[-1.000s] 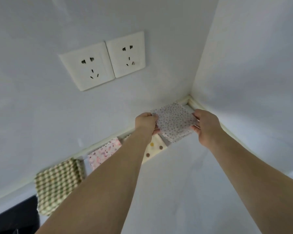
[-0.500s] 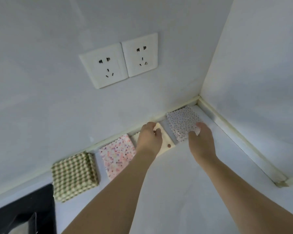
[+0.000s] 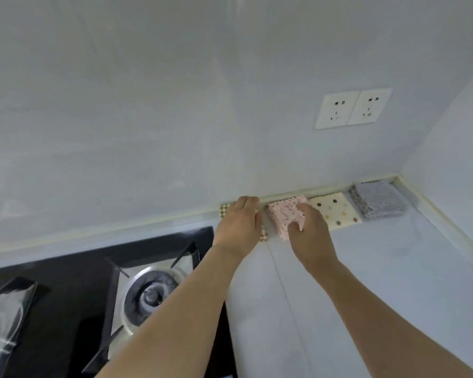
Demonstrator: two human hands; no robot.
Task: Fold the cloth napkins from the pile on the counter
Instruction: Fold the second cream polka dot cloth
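Your left hand (image 3: 239, 222) lies flat on the checked napkin (image 3: 263, 236); your right hand (image 3: 310, 230) pinches the pink napkin (image 3: 283, 214). Align their edges gently.

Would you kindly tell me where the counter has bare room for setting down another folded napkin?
Bare counter lies in front of the napkin row, between the stove and the right wall. The strip along the back wall is crowded: pink napkin, dotted cream napkin, grey napkin, both hands.

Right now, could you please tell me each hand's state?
Left hand: open, flat on the green checked folded napkin.
Right hand: pinching the pink speckled folded napkin.
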